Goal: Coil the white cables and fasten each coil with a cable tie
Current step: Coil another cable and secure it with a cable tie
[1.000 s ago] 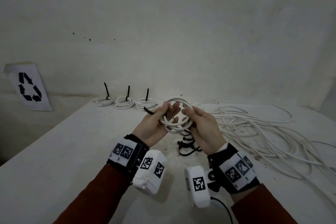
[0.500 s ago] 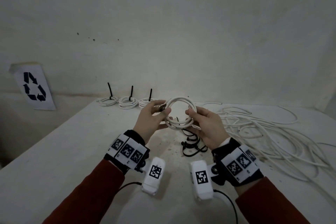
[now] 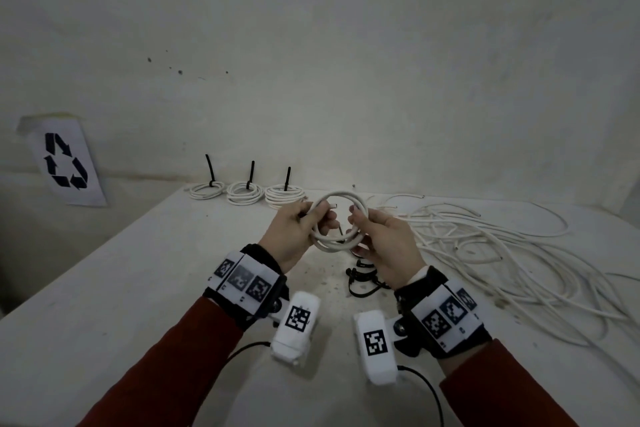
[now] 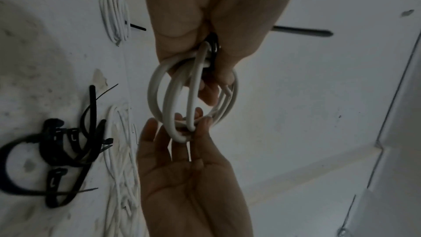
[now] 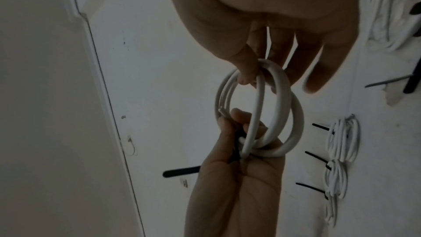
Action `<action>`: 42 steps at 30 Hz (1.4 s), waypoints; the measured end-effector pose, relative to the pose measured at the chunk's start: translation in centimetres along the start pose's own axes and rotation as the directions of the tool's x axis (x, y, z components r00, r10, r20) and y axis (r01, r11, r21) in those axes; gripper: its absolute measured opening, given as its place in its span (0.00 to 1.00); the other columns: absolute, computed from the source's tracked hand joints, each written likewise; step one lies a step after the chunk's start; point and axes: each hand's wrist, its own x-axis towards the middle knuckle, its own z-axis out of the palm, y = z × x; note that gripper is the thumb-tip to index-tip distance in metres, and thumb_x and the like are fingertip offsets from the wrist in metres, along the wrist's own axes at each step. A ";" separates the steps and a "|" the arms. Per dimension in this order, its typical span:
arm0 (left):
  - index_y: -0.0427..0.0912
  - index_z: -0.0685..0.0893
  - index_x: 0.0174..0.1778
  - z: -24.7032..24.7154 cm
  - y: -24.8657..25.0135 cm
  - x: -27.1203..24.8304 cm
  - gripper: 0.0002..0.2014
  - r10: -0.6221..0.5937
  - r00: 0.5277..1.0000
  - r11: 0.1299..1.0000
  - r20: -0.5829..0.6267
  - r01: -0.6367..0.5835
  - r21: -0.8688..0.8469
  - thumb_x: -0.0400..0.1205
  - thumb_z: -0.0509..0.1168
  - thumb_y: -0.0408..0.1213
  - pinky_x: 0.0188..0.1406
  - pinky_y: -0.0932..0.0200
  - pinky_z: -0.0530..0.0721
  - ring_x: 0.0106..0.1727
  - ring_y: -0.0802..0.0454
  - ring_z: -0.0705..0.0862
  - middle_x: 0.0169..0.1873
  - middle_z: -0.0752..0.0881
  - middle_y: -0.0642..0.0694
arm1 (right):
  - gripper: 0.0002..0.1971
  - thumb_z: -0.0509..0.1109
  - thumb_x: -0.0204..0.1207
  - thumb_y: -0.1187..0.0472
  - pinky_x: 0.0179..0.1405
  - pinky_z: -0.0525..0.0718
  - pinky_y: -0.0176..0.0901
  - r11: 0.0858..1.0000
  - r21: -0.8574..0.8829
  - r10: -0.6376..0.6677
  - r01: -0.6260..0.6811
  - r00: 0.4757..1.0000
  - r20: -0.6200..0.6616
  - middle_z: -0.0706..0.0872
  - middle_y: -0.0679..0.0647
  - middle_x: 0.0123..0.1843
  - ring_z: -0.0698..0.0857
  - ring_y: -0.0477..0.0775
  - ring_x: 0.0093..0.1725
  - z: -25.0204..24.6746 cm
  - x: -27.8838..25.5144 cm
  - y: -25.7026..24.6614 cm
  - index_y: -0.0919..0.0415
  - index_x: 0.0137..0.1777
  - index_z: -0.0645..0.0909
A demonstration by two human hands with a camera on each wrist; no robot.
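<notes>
A white cable coil (image 3: 341,217) hangs above the table between both hands. My left hand (image 3: 317,218) grips its left side, and a black cable tie (image 4: 213,48) is wrapped round the strands inside that grip. The tie's tail (image 4: 303,31) sticks out past the hand. On the opposite side my right hand (image 3: 356,224) pinches the coil (image 5: 262,107) between thumb and forefinger, its other fingers spread. The loops (image 4: 180,100) fan apart away from the tie. Three tied coils (image 3: 244,191) lie in a row at the back edge.
A tangle of loose white cables (image 3: 491,253) covers the right half of the table (image 3: 138,288). Several spare black cable ties (image 3: 362,282) lie in a heap just below my hands. A recycling sign (image 3: 64,161) leans against the wall at left.
My left hand has rolled from palm-up to knuckles-up, still gripping the coil. The tie tail that stuck out to the left is now hidden in the head view. Both hands moved slightly farther from me.
</notes>
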 end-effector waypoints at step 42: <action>0.37 0.88 0.46 -1.1 -0.4 -0.5 0.04 0.224 0.972 0.923 -0.066 -0.190 0.335 0.80 0.67 0.31 0.48 0.54 0.83 0.40 0.49 0.85 0.33 0.87 0.43 | 0.11 0.71 0.78 0.66 0.31 0.87 0.39 0.969 -0.184 -0.150 0.163 0.985 0.084 0.89 0.64 0.47 0.90 0.51 0.33 -0.3 -0.8 0.1 0.67 0.58 0.79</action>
